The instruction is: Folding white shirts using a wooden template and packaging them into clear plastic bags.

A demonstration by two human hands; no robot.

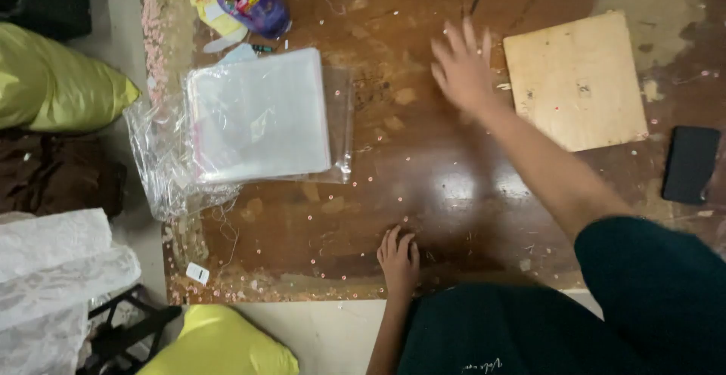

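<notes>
While the left hand (398,260) rested flat on the bench (423,186), the right hand (461,65) reached, grip released, toward twelve o'clock, beside the board (578,80); nothing grasped yet.

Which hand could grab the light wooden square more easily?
Probably the right hand. It is stretched out over the table, open, just beside the wooden square. The left hand rests flat at the near edge of the table, farther from the square.

A worn brown table (446,186) bears clear plastic sleeves (257,114), a plywood square (578,80), perhaps a phone (690,165).
</notes>
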